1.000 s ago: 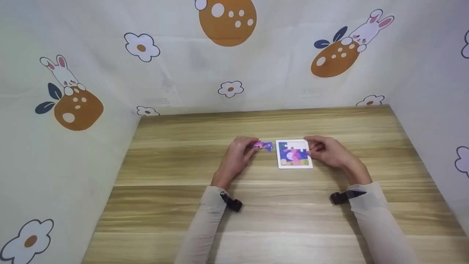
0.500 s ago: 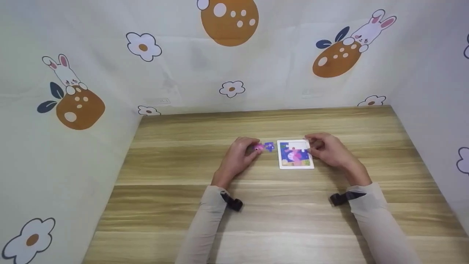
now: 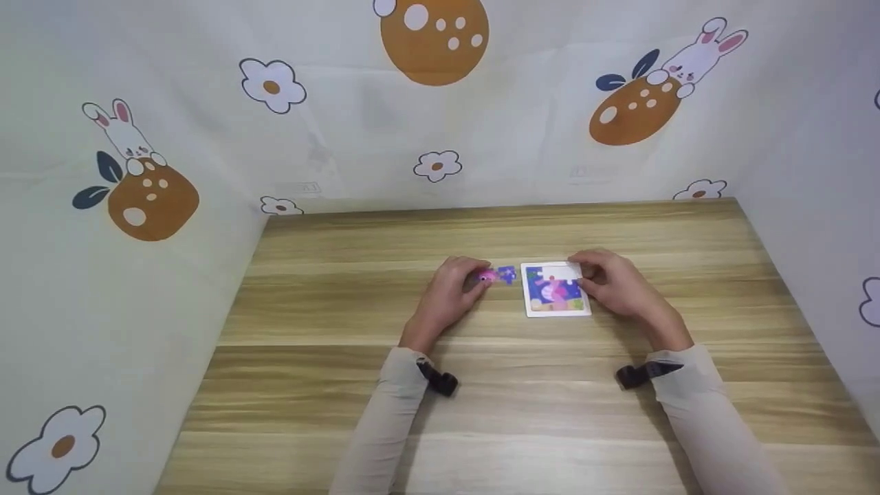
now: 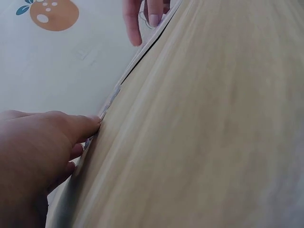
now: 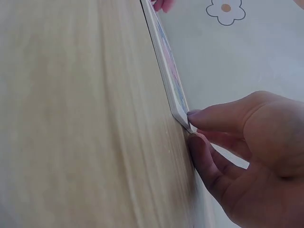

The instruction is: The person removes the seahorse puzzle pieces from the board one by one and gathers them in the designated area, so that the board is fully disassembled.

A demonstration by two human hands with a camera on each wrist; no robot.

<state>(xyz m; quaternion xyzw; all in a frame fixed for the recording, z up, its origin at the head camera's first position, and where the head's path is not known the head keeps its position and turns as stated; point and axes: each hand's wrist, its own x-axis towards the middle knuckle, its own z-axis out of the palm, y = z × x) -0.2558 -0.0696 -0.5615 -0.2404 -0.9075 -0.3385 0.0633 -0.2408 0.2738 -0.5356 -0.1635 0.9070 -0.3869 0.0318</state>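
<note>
In the head view, a small square jigsaw puzzle (image 3: 554,292) in a white frame lies on the table, its bare white backing showing at the upper right. Just left of it are a blue puzzle piece (image 3: 507,274) and a pink puzzle piece (image 3: 486,276) with an eye; whether the two touch I cannot tell. My left hand (image 3: 448,294) holds the pink piece at its left side between thumb and fingers, partly covering it. My right hand (image 3: 622,287) grips the puzzle frame's right edge; in the right wrist view the thumb (image 5: 213,118) presses on the frame's corner.
The wood-grain table (image 3: 509,392) reaches back to a pale cloth wall (image 3: 344,137) printed with rabbits, oranges and flowers. Cloth also hangs at the left and right sides. A black wrist camera sits on each sleeve.
The right index finger has shifted slightly along the frame's top right corner. The left hand has barely moved, with more of the pink piece's eye showing. The whole view drifts slightly.
</note>
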